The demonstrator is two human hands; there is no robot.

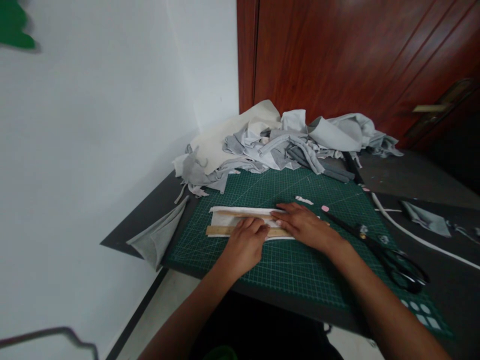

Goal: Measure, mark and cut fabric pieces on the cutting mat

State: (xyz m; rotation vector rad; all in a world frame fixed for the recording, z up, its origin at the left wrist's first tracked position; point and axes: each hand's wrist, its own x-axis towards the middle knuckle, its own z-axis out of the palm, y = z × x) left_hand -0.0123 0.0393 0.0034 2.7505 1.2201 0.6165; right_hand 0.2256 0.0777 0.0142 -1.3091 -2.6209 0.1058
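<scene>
A flat white cloth strip lies on a green cutting mat, its folded edges along the long sides. A wooden ruler rests on it near the front edge, and a thin wooden stick lies along its far side. My left hand is closed, its bent fingers on the ruler near the middle; the fingertips are partly hidden. Just to its right, my right hand lies flat with fingers stretched out over the cloth, covering the right part of the strip.
Black-handled scissors lie on the mat's right side, near a pink piece and a white scrap. Grey and white fabric is heaped at the back. Folded grey cloth overhangs the left edge, beside a white wall.
</scene>
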